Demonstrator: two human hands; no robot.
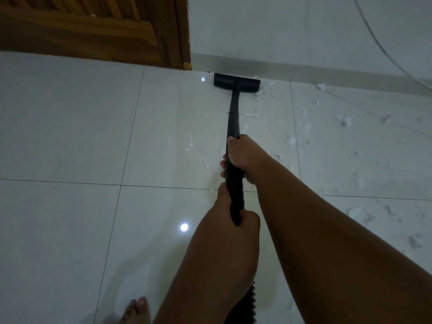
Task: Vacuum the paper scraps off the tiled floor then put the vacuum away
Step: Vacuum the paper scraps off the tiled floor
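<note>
Head view: both hands, right hand (240,157) ahead of left hand (230,213), closed around the black vacuum wand (233,118), its floor head (236,82) against the baseboard (304,71) beside the wooden door (93,31), paper scraps (304,129) scattered rightward on the tiled floor (70,136), a bare foot (136,309) below.

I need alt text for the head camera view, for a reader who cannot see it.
Both hands grip a black vacuum wand, right hand ahead of left hand, with its floor head at the baseboard beside a wooden door. White paper scraps litter the glossy tiled floor to the right; the left looks clean.
</note>
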